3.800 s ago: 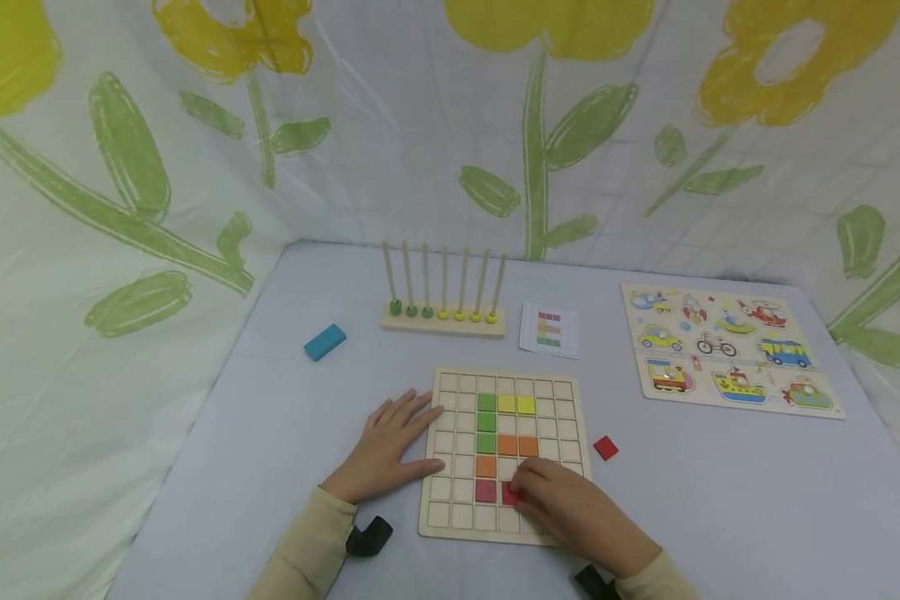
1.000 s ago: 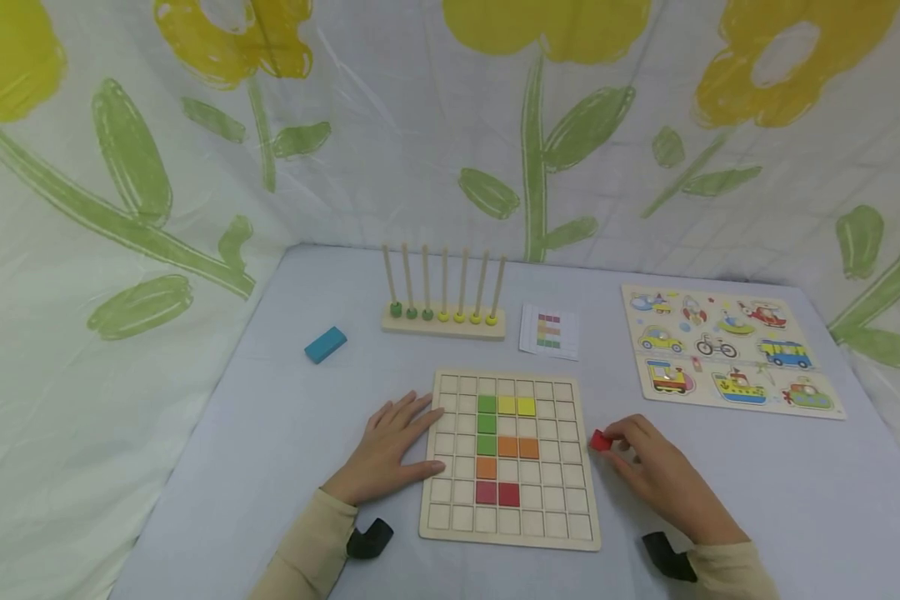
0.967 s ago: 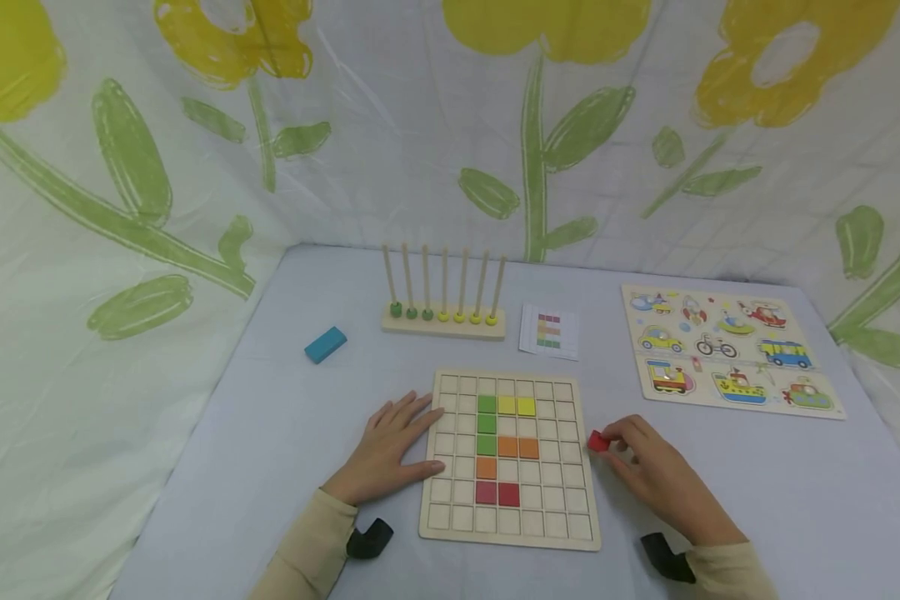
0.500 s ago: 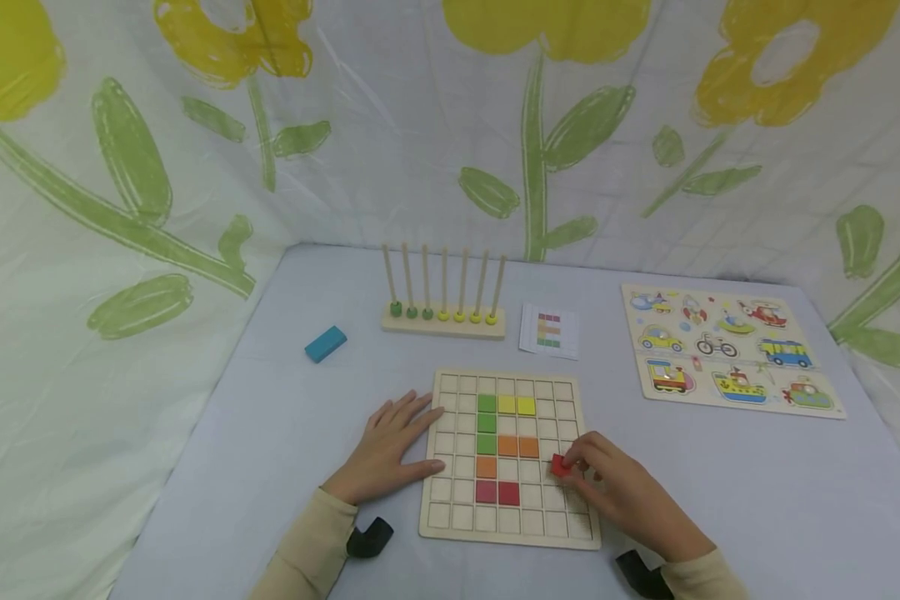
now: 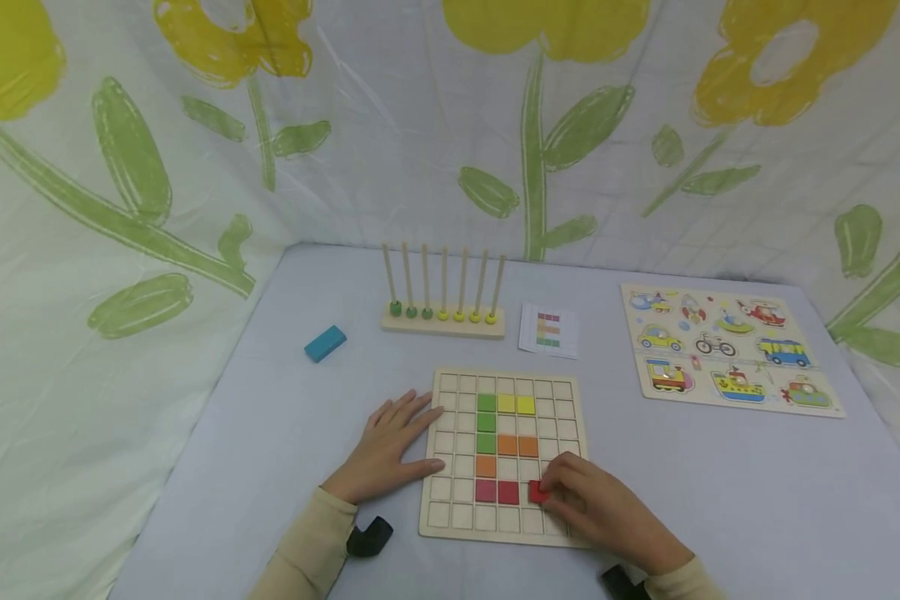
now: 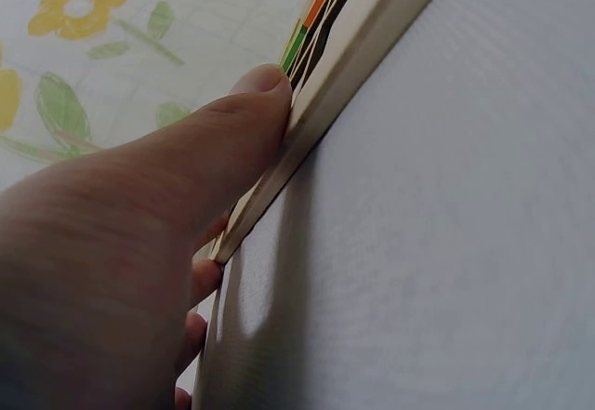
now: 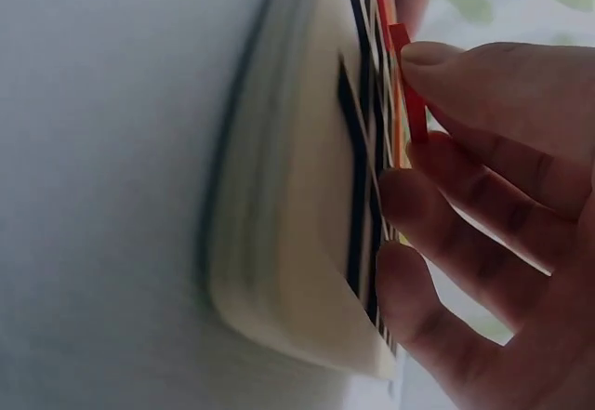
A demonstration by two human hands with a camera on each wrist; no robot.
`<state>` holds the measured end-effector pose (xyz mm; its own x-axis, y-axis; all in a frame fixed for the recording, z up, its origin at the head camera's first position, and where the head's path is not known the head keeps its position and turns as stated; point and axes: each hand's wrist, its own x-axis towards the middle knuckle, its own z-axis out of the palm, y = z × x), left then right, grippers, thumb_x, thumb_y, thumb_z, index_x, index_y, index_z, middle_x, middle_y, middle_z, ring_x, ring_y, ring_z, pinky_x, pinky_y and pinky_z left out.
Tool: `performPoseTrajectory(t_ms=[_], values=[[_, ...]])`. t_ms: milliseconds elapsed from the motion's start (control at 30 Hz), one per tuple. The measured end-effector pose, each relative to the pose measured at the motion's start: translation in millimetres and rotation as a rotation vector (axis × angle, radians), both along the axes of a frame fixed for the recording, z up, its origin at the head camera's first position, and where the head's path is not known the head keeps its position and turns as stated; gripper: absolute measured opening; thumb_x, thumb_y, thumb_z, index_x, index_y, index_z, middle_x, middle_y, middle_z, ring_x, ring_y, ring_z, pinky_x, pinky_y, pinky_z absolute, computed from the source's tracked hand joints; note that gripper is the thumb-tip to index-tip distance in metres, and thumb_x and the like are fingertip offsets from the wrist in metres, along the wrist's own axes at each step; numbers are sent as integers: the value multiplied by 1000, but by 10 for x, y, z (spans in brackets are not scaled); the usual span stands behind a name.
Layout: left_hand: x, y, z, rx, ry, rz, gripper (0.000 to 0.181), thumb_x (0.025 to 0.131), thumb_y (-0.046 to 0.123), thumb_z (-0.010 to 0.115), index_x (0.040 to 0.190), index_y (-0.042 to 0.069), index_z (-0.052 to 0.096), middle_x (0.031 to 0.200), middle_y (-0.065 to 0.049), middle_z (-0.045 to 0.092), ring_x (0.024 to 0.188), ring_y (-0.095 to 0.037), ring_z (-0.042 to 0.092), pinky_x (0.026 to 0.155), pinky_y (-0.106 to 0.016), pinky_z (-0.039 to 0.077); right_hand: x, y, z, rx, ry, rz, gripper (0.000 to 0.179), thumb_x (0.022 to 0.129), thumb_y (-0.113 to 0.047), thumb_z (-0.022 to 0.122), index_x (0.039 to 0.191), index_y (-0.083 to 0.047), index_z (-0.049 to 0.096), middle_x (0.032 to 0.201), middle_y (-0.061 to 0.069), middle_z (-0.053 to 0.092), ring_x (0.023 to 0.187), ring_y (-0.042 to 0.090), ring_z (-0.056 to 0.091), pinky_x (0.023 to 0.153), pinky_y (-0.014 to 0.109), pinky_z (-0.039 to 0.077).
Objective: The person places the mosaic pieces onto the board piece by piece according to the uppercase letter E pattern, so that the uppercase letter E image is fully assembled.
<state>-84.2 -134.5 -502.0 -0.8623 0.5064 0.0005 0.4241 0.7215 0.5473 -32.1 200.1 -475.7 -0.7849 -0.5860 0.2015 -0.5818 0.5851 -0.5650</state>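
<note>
My right hand (image 5: 596, 504) pinches a small red square tile (image 5: 537, 492) between thumb and fingers, close over the wooden grid board (image 5: 450, 533). In the right wrist view the red tile (image 7: 410, 85) is tilted above the board's slots. In its row, a crimson tile (image 5: 485, 491) and a dark red tile (image 5: 508, 493) lie in cells to the left. Green, yellow and orange tiles (image 5: 517, 447) fill several cells farther up. My left hand (image 5: 390, 450) is spread flat, with thumb and fingertips resting on the board's left edge (image 6: 307, 122).
Behind the board stand a pegged bead rack (image 5: 444, 323) and a pattern card (image 5: 549, 331). A blue block (image 5: 325, 343) lies to the left. At the right is a vehicle puzzle board (image 5: 727, 350). A flowered sheet (image 5: 390, 125) hangs at the back.
My right hand picked up the red tile lying right of the board, then carried it left and toward me over the lower right cells. The left hand stayed in place.
</note>
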Motion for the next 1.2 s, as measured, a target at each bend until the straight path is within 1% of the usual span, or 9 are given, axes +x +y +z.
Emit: performPoseTrajectory(t_ms=[167, 433, 533, 700, 967, 1200], values=[[1, 0, -10, 8, 11, -1, 75, 87, 59, 58, 149, 22, 37, 158, -1, 26, 148, -23, 12, 118, -50, 9, 14, -40, -18, 42, 87, 7, 19, 81, -16, 77, 90, -22, 62, 97, -18, 55, 84, -3, 51, 73, 15, 49], [7, 0, -15, 5, 7, -2, 75, 87, 59, 57, 149, 23, 36, 158, -1, 25, 148, -23, 11, 118, -50, 8, 29, -58, -18, 48, 149, 23, 22, 78, -16, 79, 91, -22, 62, 99, -18, 55, 85, -2, 51, 76, 9, 43], [6, -2, -16, 7, 8, -1, 75, 87, 59, 57, 149, 23, 36, 158, -1, 25, 148, -23, 11, 118, -50, 8, 31, -62, -19, 58, 144, 17, 22, 79, -16, 79, 91, -22, 62, 99, -18, 54, 85, -2, 51, 76, 10, 44], [-1, -9, -22, 13, 16, -1, 75, 87, 59, 57, 149, 23, 36, 158, 0, 25, 148, -23, 11, 117, -50, 9, 27, -90, -16, 76, 117, 6, 21, 79, -17, 79, 92, -21, 62, 99, -18, 55, 86, -2, 52, 75, 17, 50], [0, -5, -18, 16, 14, -1, 75, 87, 58, 58, 149, 23, 36, 158, 0, 25, 148, -23, 12, 117, -50, 9, 29, -121, -20, 65, 100, 7, 22, 80, -16, 78, 93, -21, 62, 100, -16, 54, 84, -3, 51, 73, 15, 49], [1, 8, 9, 13, 11, 3, 74, 87, 58, 58, 148, 22, 37, 158, 0, 26, 148, -23, 12, 118, -50, 9, 31, -124, -16, 54, 119, 8, 21, 80, -16, 78, 92, -21, 62, 100, -15, 55, 84, -2, 52, 73, 15, 49]])
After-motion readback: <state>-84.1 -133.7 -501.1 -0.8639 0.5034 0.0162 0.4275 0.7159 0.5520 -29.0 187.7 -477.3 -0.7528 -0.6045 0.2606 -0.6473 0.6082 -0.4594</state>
